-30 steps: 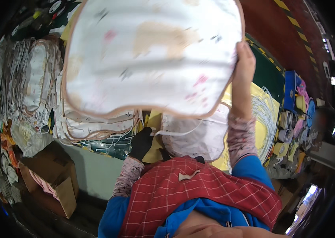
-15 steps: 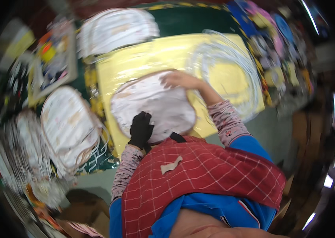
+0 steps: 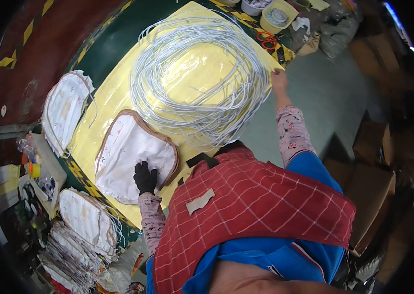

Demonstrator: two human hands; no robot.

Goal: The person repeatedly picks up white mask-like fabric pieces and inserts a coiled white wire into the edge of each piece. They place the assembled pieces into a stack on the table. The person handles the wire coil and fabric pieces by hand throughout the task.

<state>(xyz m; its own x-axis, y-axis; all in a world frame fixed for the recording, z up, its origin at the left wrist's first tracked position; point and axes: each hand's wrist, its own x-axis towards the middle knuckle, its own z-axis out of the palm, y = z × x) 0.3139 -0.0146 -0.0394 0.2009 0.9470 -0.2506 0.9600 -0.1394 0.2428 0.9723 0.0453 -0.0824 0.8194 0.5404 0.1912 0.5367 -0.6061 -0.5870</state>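
Now, yellow sheet (image 3: 194,72) over green surface (image 3: 105,49), boxes (image 3: 374,198) right, left hand (image 3: 145,177) spread on white pads (image 3: 124,152), right hand (image 3: 279,81) at sheet's far-right corner, grip unclear

Even, fairly bright light covers the bench (image 3: 110,43), and white glare streaks the glossy yellow sheet (image 3: 194,68). Thin, bright strips of light (image 3: 396,19) show at the upper right. The cardboard boxes (image 3: 374,203) sit dim, beside a dark shadow on the grey floor (image 3: 329,93). Fisheye distortion bends the edges, blurred and fading to black.
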